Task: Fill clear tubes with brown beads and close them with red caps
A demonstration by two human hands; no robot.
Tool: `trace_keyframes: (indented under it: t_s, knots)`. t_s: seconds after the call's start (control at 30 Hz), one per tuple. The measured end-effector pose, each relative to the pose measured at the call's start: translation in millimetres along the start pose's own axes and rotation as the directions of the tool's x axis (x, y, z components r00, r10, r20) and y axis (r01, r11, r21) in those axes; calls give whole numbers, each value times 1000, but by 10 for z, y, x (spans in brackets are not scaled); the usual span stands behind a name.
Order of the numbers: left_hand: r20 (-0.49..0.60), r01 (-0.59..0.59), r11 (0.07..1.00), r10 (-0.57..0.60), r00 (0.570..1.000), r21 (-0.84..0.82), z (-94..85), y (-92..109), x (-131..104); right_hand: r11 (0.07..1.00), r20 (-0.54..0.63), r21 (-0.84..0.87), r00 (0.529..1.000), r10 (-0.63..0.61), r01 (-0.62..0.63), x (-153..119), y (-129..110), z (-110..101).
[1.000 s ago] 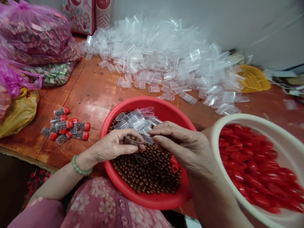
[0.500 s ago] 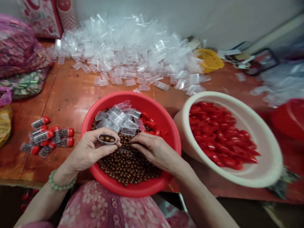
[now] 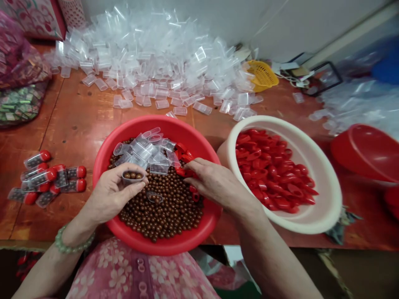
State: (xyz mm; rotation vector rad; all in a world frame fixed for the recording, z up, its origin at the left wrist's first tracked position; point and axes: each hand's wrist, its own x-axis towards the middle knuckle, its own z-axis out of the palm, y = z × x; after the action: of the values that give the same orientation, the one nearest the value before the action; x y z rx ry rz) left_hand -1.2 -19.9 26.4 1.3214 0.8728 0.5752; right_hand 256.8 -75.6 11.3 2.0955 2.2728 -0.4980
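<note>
Beaded tube in the left, right hand at the caps

Red basin (image 3: 162,247) by the table's (image 3: 84,133) near edge. Left hand (image 3: 109,193) over the basin's left rim, thumb and fingers pinching one clear tube (image 3: 132,180) by its sides, mouth up, brown beads visible just inside. Right hand (image 3: 220,185) over the right rim, fingers bent and close together, tips at the loose red caps (image 3: 183,153) along the far-right wall. Cannot tell whether a cap is pinched.

Loose brown beads (image 3: 162,222) fill the basin toward its near edge; spare clear tubes (image 3: 145,149) heaped toward the far-left edge. Capped tubes (image 3: 40,178) lie left of the basin, toward the table's near edge. White tub (image 3: 326,199) of more caps just beside the basin's right.

Handling, my judgement: keep the held tube's mouth level, as a tilt could spill beads. Light pressure on the sides; a hard squeeze might bend the rim out of shape. Right fingers best take a single cap by its closed end, leaving its opening free. Keeping the tube over the basin lets any dropped bead fall among the others.

Against half a second ago: right fingertips were over the beads mid-basin; now farther right, at the caps. Left grip looks the same. View has swung right, showing more of the red bowl (image 3: 366,153) at the table's right.
</note>
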Motion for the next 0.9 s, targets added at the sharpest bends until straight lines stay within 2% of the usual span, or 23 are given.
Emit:
trace_keyframes:
  t_s: [0.17,0.3,0.37,0.43,0.5,0.57,0.7,0.83,0.9]
  knots:
    - [55,40,999,-39,998,-16,50,-65,18,995,-33,100,999,-22,25,13,-7,94]
    - [101,99,989,-87,991,-115,120,-94,18,950,-201,310,979,39,25,-42,-5,71]
    - [105,120,981,-105,989,-149,170,-87,27,848,-219,529,971,100,32,-65,-45,20]
    - [85,123,977,-110,990,-172,230,-68,43,671,-167,740,978,123,42,-66,-126,-29]
    - [48,103,977,-95,994,-187,291,-49,61,502,-131,863,983,128,50,-47,-231,-58]
    - [-1,55,981,-56,998,-186,334,-42,73,397,-106,917,985,138,43,-22,-331,-61]
    - [-54,19,988,-28,998,-152,336,-77,70,288,-61,958,983,174,8,4,-445,-6]
    - [-34,72,981,-80,996,-183,289,-120,45,228,-133,970,966,222,81,20,-463,85]
    - [-33,99,972,-108,994,-213,279,-122,38,243,-177,963,953,245,116,18,-462,112]
